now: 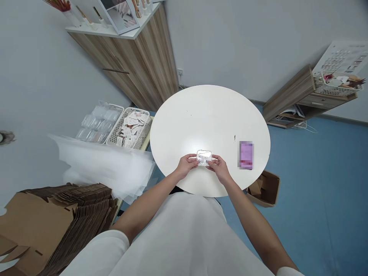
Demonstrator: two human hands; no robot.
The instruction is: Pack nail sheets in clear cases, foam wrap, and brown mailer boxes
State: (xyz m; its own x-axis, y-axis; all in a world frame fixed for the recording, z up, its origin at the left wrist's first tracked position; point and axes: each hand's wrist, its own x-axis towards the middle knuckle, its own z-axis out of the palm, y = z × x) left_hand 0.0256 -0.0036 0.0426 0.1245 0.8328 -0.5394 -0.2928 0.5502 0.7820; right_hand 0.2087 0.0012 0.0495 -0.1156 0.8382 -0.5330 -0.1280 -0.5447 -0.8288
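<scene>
A small clear plastic case (204, 157) is held at the near part of the round white table (209, 115). My left hand (186, 166) grips its left side, fingers along the edge. On the opposite side, my right hand (219, 167) pinches the right edge with thumb and fingers. The case's contents are too small and shiny to make out. A purple rectangular object (246, 155), blurred, lies on the table to the right of my right hand.
Left of the table are a white basket of cards (132, 130), clear plastic packs (99, 122), translucent sheets (106, 165) and stacked flat cardboard (83, 218). An open cardboard box (270, 189) stands on the floor at right. Wooden cabinets (149, 50) stand behind.
</scene>
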